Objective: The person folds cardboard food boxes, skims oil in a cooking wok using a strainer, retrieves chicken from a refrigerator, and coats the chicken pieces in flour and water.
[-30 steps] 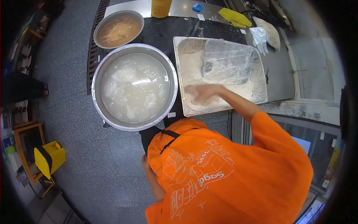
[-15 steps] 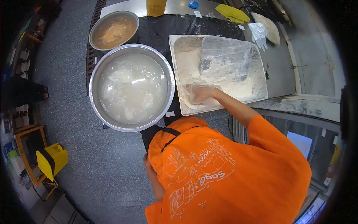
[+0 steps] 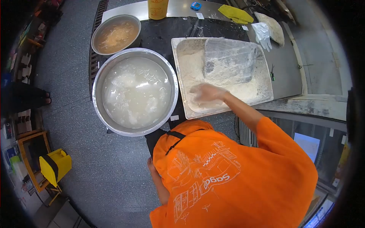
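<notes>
My right hand (image 3: 208, 94), in a thin see-through glove, is low over pale flour-like powder (image 3: 194, 68) in the near left part of a white rectangular tray (image 3: 270, 89). Its fingers reach left and look loosely apart, though motion smears them; I see nothing held. A clouded clear plastic sheet or lid (image 3: 230, 60), dusted with powder, lies across the tray's far side. Down beside my body hangs my left hand (image 3: 150, 165), mostly hidden by the orange shirt, its fingers out of sight. Left of the tray stands a large metal bowl (image 3: 173, 93) of cloudy whitish liquid.
Behind the large bowl is a smaller bowl (image 3: 94, 32) of brownish liquid with shreds. A yellow container (image 3: 158, 9), a blue timer-like object (image 3: 195, 5), a yellow cloth (image 3: 235, 14) and a glove (image 3: 262, 35) lie farther back. A yellow box (image 3: 56, 165) stands at lower left.
My right hand has lifted slightly and shifted a little within the tray, its fingers now less sunk toward the powder. The view has shifted slightly. My left hand stays at my side.
</notes>
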### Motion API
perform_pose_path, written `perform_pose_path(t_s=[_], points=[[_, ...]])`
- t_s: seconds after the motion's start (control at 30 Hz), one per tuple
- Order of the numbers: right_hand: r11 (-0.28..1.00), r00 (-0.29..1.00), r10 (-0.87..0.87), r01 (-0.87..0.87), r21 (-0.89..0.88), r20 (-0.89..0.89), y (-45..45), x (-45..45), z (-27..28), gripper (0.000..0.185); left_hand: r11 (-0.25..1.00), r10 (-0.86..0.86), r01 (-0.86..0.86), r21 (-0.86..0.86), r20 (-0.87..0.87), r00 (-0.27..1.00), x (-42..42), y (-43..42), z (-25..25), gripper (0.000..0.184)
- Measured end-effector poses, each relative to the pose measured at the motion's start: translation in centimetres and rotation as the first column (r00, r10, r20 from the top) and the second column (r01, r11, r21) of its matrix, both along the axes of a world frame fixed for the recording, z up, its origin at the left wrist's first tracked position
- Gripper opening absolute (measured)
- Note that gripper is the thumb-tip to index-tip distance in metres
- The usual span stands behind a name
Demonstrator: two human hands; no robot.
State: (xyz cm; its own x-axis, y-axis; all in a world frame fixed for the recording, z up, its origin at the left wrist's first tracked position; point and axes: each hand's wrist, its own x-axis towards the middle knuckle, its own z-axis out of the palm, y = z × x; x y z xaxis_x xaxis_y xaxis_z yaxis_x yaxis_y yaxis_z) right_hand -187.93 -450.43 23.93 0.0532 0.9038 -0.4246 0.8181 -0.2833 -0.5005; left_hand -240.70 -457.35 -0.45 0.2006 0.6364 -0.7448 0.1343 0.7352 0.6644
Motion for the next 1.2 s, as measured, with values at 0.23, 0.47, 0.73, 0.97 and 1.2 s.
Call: perform_pose_path(t_s=[0.23, 0.47, 0.73, 0.97, 1.2], points=[[0.993, 0.995, -0.070, 0.077, 0.094, -0.067, 0.9, 2.5, 1.0, 0.027, 0.992, -0.109, 0.104, -0.069, -0.079, 0.991, 2.4, 2.1, 5.4, 0.025], [0.945, 0.923, -0.290, 0.234, 0.229, 0.254, 2.9, 2.5, 5.3, 0.025, 0.996, -0.045, 0.049, -0.080, 0.050, 0.998, -1.1, 1.9, -3.4, 0.033], [0.723, 0.769, -0.630, 0.631, 0.280, -0.108, 2.3, 4.2, 7.5, 0.020, 0.945, -0.317, 0.327, 0.003, -0.238, 0.918, 0.8, 2.9, -0.3, 0.033], [0.529, 0.751, -0.645, 0.575, 0.624, -0.145, 1.8, 7.7, 2.9, 0.018, 0.993, -0.081, 0.080, -0.086, 0.000, 0.997, -0.3, 2.5, -2.5, 0.032], [0.616, 0.903, -0.428, 0.323, 0.718, -0.039, 1.6, -0.2, 2.0, 0.016, 0.565, -0.614, 0.789, 0.242, -0.515, 0.598, -1.0, 2.8, -2.9, 0.034]])
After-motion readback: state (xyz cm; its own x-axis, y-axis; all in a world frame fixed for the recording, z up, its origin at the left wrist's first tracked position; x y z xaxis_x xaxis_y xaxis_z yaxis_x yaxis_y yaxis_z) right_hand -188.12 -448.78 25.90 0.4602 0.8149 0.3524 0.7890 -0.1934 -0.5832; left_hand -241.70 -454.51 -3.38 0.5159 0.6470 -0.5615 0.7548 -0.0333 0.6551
